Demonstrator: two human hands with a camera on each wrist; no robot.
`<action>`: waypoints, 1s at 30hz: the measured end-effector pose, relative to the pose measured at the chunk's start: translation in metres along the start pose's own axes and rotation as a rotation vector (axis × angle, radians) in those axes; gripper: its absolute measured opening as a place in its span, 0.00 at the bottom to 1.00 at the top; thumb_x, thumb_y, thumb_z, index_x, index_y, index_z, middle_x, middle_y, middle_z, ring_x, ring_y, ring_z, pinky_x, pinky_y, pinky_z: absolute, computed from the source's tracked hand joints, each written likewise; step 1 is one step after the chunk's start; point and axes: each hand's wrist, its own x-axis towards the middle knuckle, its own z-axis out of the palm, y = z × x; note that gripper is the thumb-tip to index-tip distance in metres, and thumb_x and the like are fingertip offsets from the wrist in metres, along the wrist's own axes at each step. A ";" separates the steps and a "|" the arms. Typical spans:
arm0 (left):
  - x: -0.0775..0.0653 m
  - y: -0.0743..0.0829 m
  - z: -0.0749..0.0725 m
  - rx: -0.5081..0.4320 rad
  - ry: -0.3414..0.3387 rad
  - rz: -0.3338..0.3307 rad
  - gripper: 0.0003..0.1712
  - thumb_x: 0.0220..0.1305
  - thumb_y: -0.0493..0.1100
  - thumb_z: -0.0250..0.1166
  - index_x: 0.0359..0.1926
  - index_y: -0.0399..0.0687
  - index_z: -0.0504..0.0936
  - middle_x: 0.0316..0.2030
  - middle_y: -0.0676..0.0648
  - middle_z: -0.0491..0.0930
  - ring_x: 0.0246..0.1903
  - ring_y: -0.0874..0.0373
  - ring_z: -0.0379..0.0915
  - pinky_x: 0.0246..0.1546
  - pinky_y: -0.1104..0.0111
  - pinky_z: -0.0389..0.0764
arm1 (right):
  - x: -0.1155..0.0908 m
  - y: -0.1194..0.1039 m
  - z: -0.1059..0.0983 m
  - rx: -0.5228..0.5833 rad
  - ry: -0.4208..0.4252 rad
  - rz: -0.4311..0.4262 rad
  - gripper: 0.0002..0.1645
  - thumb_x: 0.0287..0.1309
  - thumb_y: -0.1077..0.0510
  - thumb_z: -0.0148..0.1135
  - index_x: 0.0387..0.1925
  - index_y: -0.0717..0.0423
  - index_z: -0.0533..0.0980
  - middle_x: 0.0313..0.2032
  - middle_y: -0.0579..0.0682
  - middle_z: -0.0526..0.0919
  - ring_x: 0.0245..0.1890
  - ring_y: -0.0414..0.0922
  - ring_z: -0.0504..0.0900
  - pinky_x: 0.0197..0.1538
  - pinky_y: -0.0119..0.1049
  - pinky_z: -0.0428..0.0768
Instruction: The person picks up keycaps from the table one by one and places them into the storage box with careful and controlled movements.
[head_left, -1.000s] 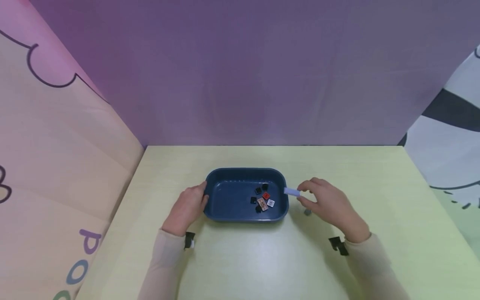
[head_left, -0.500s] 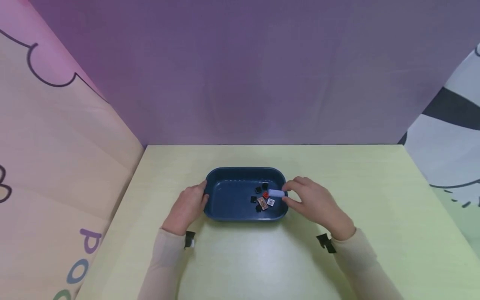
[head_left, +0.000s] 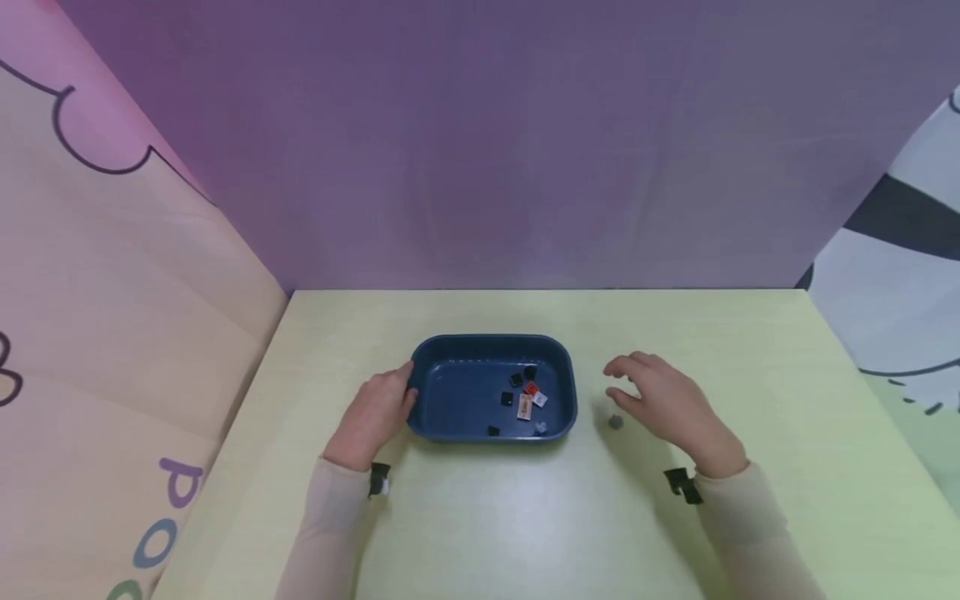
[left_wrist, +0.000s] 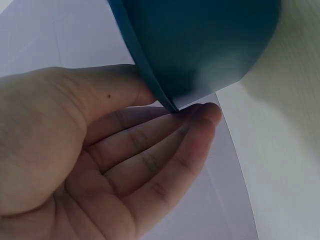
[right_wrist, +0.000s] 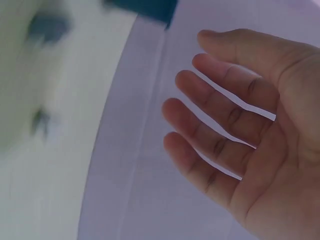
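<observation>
A dark blue oblong tray (head_left: 450, 400) stands on the table. My left hand (head_left: 375, 412) grips its left end, thumb on one side of the rim (left_wrist: 145, 75) and fingers on the other. Inside lie several small keycap-like pieces: black, a red one (head_left: 531, 388), a white one (head_left: 539, 400) and an orange oblong one (head_left: 524, 407). A pale blue piece (head_left: 541, 428) sits by the tray's front wall, partly hidden. To the right of the tray my right hand (head_left: 671, 408) hovers with nothing in it, fingers loosely bent and thumb apart. Beneath its thumb lies a small grey piece (head_left: 616, 422).
The pale yellow table (head_left: 480, 525) meets a purple wall panel (head_left: 480, 167) at its far edge. Printed fabric panels stand at the left (head_left: 135, 292) and right (head_left: 892, 317). Dark blurred spots show on the table in the right wrist view.
My right hand brought the pale blue oblong piece over the tray, let it go and moved back right. Some pieces inside have shifted, a black one toward the front wall. My left hand stayed put.
</observation>
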 end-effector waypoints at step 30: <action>-0.001 0.000 0.001 0.009 0.014 0.010 0.27 0.69 0.35 0.63 0.64 0.24 0.70 0.55 0.28 0.77 0.54 0.38 0.77 0.53 0.51 0.81 | -0.012 0.059 0.027 -0.024 -0.205 0.255 0.11 0.63 0.57 0.65 0.41 0.61 0.81 0.38 0.55 0.83 0.39 0.56 0.82 0.41 0.55 0.83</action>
